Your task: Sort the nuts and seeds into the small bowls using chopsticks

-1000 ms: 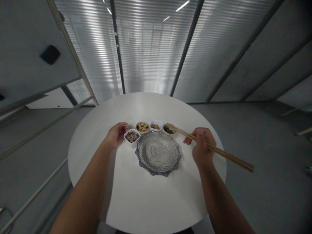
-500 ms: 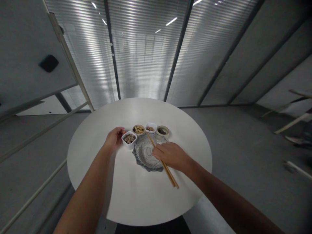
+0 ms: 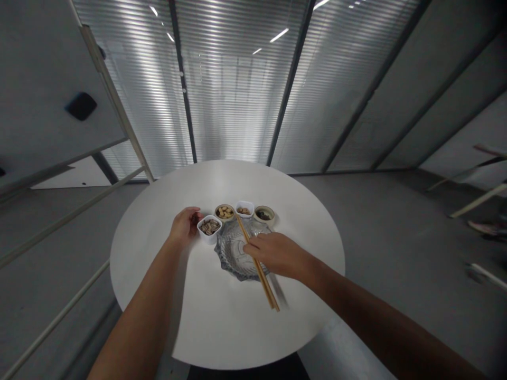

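Note:
A pair of wooden chopsticks is held in my right hand, closed on them above a clear glass dish with a jagged rim. Their tips reach the gap between a round bowl of pale nuts and a white square bowl with brown pieces. My left hand lies beside a white square bowl of striped seeds, its fingers loosely curved at the bowl's left side. Whether they touch the bowl is hard to see. A round bowl with dark pieces stands at the right.
Everything stands on a round white table. Behind it are window blinds. A whiteboard on a pale frame rises at the left, and chair-like legs show at the far right.
My right hand has shifted slightly left, and the chopsticks' rear ends have swung left and toward me. Their tips have moved a little left. My left hand stays by the seed bowl.

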`<state>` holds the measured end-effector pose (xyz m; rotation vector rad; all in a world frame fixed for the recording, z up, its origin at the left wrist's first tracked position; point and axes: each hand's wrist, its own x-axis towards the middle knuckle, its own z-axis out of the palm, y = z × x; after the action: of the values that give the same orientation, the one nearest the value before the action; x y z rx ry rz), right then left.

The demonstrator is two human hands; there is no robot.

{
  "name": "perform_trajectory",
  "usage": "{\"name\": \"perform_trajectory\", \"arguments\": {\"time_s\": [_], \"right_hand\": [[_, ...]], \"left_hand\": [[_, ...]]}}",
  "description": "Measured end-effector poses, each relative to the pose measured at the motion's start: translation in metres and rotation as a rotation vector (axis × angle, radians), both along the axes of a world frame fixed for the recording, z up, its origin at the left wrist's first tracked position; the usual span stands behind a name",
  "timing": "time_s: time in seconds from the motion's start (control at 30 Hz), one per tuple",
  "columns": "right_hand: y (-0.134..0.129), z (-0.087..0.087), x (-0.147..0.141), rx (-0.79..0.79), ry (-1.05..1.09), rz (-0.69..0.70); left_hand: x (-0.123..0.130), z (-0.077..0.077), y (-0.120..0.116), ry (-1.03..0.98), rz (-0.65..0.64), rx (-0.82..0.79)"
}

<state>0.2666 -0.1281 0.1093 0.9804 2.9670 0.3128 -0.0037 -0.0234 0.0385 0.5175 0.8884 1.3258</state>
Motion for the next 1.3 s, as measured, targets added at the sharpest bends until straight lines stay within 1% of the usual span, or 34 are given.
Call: {"name": "perform_trajectory", "arguments": {"time_s": [0.07, 0.13, 0.17, 0.2, 0.3, 0.33, 0.37, 0.43, 0.5, 0.6, 0.67, 0.73, 0.83, 0.97, 1.07, 1.2, 1.3], "right_hand": [[-0.001, 0.006, 0.007, -0.043, 0.014, -0.048], [0.001, 0.012, 0.018, -0.085, 0.052, -0.120], [0.003, 0.016, 0.024, -0.097, 0.081, -0.168], [0.007, 0.018, 0.030, -0.105, 0.108, -0.211], [0.024, 0.022, 0.042, -0.075, 0.168, -0.387], [0.031, 0.022, 0.043, -0.072, 0.168, -0.421], [0.038, 0.021, 0.043, -0.073, 0.157, -0.435], [0.049, 0.018, 0.040, -0.066, 0.136, -0.453], [0.057, 0.016, 0.035, -0.040, 0.111, -0.479], [0.064, 0.012, 0.032, 0.000, 0.090, -0.481], [0.067, 0.009, 0.031, -0.001, 0.082, -0.467], [0.070, 0.005, 0.032, -0.009, 0.086, -0.453], [0.074, 0.000, 0.034, -0.017, 0.106, -0.448], [0.080, -0.003, 0.034, -0.035, 0.104, -0.450], [0.085, -0.004, 0.035, -0.036, 0.081, -0.458], [0.088, -0.004, 0.036, -0.043, 0.063, -0.462], [0.088, -0.003, 0.036, -0.035, 0.069, -0.462]], "left_hand": [[0.001, 0.008, -0.002, 0.227, 0.111, 0.156], [0.004, 0.020, -0.006, 0.492, 0.198, 0.227], [0.006, 0.028, -0.009, 0.633, 0.189, 0.268], [0.011, 0.037, -0.013, 0.781, 0.139, 0.313], [0.033, 0.062, -0.031, 1.271, -0.128, 0.423], [0.042, 0.069, -0.037, 1.417, -0.209, 0.442], [0.052, 0.075, -0.043, 1.564, -0.243, 0.464], [0.071, 0.081, -0.052, 1.816, -0.271, 0.476], [0.085, 0.083, -0.058, 1.969, -0.280, 0.466], [0.097, 0.081, -0.060, 2.108, -0.303, 0.436], [0.101, 0.079, -0.060, 2.156, -0.320, 0.423], [0.104, 0.077, -0.059, 2.183, -0.311, 0.404], [0.110, 0.073, -0.056, 2.199, -0.282, 0.364], [0.117, 0.068, -0.052, 2.199, -0.275, 0.343], [0.119, 0.067, -0.049, 2.191, -0.298, 0.353], [0.120, 0.070, -0.047, 2.195, -0.347, 0.355], [0.121, 0.071, -0.045, 2.210, -0.352, 0.361]]}}
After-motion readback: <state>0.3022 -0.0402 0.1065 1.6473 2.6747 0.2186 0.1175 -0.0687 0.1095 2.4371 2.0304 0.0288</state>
